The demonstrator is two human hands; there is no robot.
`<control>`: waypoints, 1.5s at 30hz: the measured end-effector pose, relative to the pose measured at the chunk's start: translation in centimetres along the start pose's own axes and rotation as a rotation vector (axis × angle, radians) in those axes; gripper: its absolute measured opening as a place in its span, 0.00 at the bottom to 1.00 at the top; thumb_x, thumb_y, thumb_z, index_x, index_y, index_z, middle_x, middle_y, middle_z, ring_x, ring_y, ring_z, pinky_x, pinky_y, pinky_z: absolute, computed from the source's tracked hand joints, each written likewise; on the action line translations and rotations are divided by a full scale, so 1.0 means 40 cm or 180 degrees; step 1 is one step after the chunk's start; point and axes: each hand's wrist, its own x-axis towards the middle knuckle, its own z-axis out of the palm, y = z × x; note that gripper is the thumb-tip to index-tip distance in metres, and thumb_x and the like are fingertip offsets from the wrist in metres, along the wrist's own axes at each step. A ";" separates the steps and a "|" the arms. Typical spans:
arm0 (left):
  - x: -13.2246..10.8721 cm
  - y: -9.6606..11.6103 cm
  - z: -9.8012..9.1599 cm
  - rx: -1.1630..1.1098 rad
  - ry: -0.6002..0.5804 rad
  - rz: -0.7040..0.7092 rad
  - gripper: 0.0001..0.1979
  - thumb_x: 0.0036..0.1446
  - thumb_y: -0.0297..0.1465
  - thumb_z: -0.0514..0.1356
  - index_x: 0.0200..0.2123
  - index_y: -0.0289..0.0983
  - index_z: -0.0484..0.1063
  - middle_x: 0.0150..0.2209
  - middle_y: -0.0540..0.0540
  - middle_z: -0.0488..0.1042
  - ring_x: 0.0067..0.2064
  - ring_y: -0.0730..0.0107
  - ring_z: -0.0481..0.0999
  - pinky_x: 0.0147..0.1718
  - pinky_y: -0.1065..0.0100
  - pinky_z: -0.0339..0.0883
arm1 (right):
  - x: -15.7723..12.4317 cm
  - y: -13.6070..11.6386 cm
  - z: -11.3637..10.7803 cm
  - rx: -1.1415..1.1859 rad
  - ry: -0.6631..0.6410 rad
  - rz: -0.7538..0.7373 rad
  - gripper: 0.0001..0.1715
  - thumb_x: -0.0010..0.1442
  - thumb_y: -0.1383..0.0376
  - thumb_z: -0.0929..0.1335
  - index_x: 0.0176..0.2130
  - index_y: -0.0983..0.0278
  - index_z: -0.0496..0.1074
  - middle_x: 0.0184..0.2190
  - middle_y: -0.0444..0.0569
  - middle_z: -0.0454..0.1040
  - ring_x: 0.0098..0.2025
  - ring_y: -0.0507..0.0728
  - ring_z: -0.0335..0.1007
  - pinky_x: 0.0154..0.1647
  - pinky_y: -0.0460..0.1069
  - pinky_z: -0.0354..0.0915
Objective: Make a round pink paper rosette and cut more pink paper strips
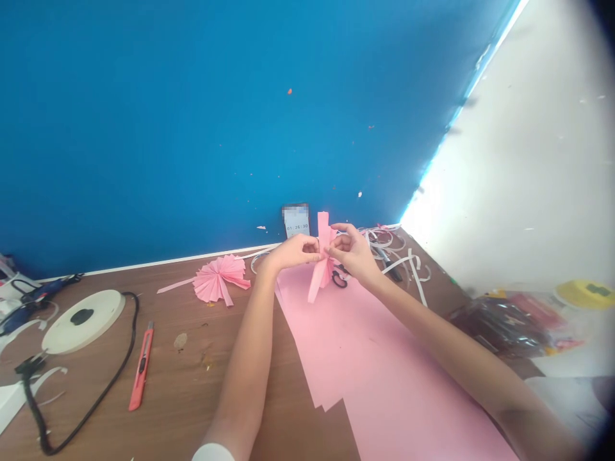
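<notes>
Between my two hands a pleated pink paper fan (317, 278) is held upright, its folds spreading out on the right side. My left hand (298, 248) pinches it at the middle from the left. From the right, my right hand (353, 251) grips its folds between thumb and fingers. Beneath them lie large pink paper sheets (336, 346). Black-handled scissors (339, 276) rest just behind the fan, partly hidden by it and by my right hand. Further left on the table is another pleated pink paper fan (216, 280), opened into a round shape with a loose strip.
A red box cutter (141, 368) lies on the brown table (177, 410). Left of it are a round white disc (84, 320) and a black cable (108, 390). A phone showing a timer (296, 221) leans on the blue wall. White strips (416, 275) clutter the back right.
</notes>
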 end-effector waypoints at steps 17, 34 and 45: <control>0.006 0.004 0.004 0.0132 0.0419 0.0055 0.15 0.55 0.40 0.56 0.26 0.34 0.69 0.25 0.51 0.68 0.28 0.74 0.64 0.28 0.72 0.57 | 0.003 0.024 -0.002 -0.0606 -0.0537 -0.0189 0.09 0.54 0.63 0.67 0.37 0.63 0.69 0.30 0.44 0.72 0.30 0.53 0.67 0.32 0.48 0.63; 0.019 0.005 0.013 0.0215 0.0788 0.0108 0.15 0.53 0.44 0.59 0.30 0.36 0.68 0.27 0.52 0.69 0.29 0.75 0.64 0.27 0.73 0.54 | 0.006 0.015 -0.013 -0.1264 -0.0584 -0.0457 0.09 0.58 0.60 0.66 0.36 0.63 0.70 0.27 0.44 0.70 0.28 0.53 0.65 0.29 0.48 0.61; 0.012 0.024 0.017 0.0086 0.0756 0.0022 0.17 0.55 0.44 0.57 0.28 0.35 0.66 0.25 0.52 0.68 0.27 0.75 0.64 0.27 0.73 0.56 | 0.004 0.012 -0.012 -0.1971 -0.0565 -0.0812 0.11 0.63 0.62 0.60 0.38 0.63 0.69 0.26 0.45 0.71 0.27 0.54 0.64 0.29 0.46 0.54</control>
